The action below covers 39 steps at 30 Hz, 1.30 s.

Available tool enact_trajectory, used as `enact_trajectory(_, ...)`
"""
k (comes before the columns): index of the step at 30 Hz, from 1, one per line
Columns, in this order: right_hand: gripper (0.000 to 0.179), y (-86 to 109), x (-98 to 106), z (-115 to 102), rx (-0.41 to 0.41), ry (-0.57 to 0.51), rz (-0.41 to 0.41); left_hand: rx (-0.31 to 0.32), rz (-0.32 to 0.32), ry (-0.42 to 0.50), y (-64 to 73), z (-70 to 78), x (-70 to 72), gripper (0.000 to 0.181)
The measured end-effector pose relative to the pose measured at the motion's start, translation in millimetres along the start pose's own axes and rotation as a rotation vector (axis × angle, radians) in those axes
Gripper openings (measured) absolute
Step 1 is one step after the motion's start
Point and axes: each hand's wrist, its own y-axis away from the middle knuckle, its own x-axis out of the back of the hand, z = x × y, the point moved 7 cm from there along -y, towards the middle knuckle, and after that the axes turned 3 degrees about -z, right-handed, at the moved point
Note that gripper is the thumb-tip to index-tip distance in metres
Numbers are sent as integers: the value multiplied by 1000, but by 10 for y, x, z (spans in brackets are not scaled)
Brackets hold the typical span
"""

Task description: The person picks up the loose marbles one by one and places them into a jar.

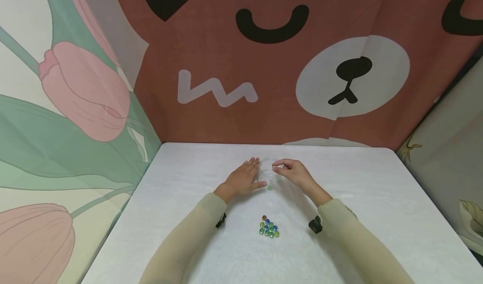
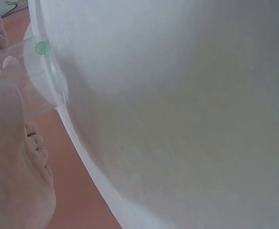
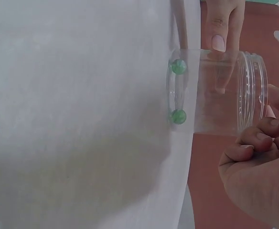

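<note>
A clear jar (image 3: 216, 95) with a ridged neck stands upright on the table. Two green marbles (image 3: 178, 116) show at its bottom in the right wrist view; the head view shows one green marble (image 1: 269, 187). My left hand (image 1: 243, 178) holds the jar's side, its thumb at the front and a finger seen through the wall behind. At the jar's mouth is my right hand (image 1: 296, 175), thumb and index finger close together near the rim, other fingers curled. Whether anything lies between those fingertips is hidden. Several green, blue, yellow-green and amber marbles (image 1: 270, 231) lie grouped nearer me.
A white cloth covers the table (image 1: 170, 233). Behind its far edge hangs a reddish-brown cloth (image 1: 211, 125) with a bear's face. To the left is a tulip-patterned cloth (image 1: 86, 95); a pale cloth (image 1: 449, 129) hangs at the right.
</note>
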Motion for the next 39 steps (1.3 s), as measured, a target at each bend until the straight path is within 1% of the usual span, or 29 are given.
enact_trajectory(10,34,-20,-10,27,-21,-21,2,2,-1,16,25,20,18,94)
enact_trajectory(18,35,-12,-41,54,-47,-30,-6,5,-11,8,33,19,-12,93)
enact_trajectory(23,34,-25,-15,30,-34,0,-5,0,-7,10,16,21,18,93)
enact_trajectory(30,36,-6,-13,8,-26,-14,-22,0,0,2,20,10,16,93)
enact_trajectory(36,35,15,-5,20,-14,-28,-26,-5,-7,12,36,18,19,94)
enact_trajectory(39,37,41,4,27,-19,-18,-35,-8,-10,11,46,23,28,94)
